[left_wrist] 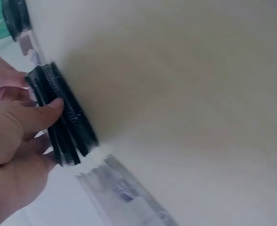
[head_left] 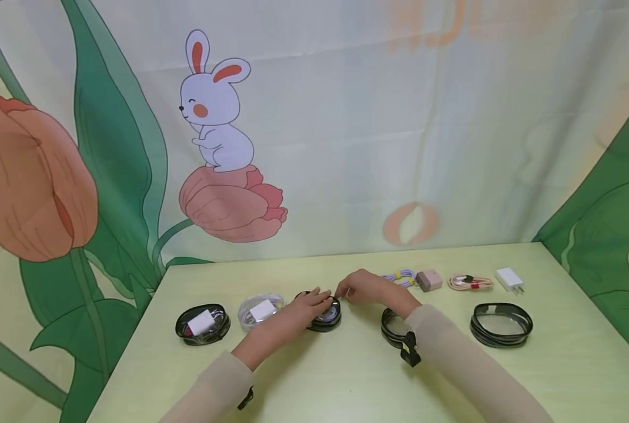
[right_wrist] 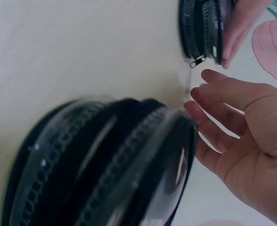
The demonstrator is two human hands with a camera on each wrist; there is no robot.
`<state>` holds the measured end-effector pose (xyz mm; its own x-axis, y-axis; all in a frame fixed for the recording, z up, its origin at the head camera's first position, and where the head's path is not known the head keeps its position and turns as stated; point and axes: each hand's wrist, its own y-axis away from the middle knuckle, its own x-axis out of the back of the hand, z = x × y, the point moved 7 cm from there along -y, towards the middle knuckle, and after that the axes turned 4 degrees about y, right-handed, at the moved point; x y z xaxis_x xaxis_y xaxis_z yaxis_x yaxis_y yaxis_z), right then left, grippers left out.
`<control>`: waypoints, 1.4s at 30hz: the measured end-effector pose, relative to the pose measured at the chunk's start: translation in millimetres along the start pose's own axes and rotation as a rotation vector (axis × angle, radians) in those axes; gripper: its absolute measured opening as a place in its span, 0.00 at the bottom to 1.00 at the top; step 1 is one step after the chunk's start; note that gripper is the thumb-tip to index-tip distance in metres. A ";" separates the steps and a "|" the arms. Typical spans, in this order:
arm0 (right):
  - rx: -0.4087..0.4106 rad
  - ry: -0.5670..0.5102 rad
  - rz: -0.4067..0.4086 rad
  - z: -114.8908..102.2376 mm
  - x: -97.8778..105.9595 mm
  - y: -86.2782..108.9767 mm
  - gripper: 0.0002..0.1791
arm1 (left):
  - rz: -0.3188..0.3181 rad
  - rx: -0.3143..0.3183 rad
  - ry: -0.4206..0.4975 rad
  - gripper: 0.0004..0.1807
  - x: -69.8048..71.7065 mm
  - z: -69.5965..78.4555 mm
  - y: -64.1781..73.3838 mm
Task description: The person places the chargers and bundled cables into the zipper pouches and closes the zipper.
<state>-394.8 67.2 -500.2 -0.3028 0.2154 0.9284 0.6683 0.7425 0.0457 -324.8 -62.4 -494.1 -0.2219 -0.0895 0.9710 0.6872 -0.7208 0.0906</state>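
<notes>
A clear round zip pouch with black trim [head_left: 329, 322] sits mid-table, a coiled cable showing through its top. My left hand [head_left: 305, 306] holds it, fingers across the top; in the left wrist view the thumb presses its black zippered side [left_wrist: 72, 110]. My right hand [head_left: 370, 288] is just right of that pouch, fingers loosely bent with nothing between them. In the right wrist view those fingertips [right_wrist: 208, 75] are close to the small metal zipper pull [right_wrist: 198, 62]. Another black-trimmed pouch [head_left: 391, 329] lies below the right wrist, partly hidden by the sleeve.
To the left lie a black-trimmed pouch [head_left: 219, 335] and a white-trimmed pouch [head_left: 246, 305], each with a white charger inside. Behind the right hand are a purple cable [head_left: 403, 275], pink charger [head_left: 430, 281], pink cable [head_left: 465, 283] and white charger [head_left: 507, 278]. Another black-trimmed pouch [head_left: 499, 339] stands at right.
</notes>
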 end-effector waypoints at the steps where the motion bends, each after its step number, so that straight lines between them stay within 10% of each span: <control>1: 0.011 -0.001 -0.010 -1.3 -2.5 -1.2 0.15 | 0.018 -0.002 0.018 0.31 0.2 -2.2 1.7; 19: -0.058 -0.038 0.072 -13.1 -11.8 -11.3 0.05 | 0.075 -0.077 0.067 0.37 -1.1 -12.2 10.5; 30: 0.022 0.193 0.059 -29.1 -11.1 0.6 0.06 | 0.083 -0.024 0.009 0.37 -2.5 -9.1 12.0; 42: 0.130 0.207 0.165 -45.0 -10.3 23.3 0.04 | 0.119 0.077 -0.009 0.38 -6.9 -10.7 6.7</control>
<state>-345.6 53.7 -492.1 -0.0431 0.2161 0.9754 0.5999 0.7863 -0.1477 -326.1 -74.0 -502.6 -0.1303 -0.1647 0.9777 0.7594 -0.6506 -0.0085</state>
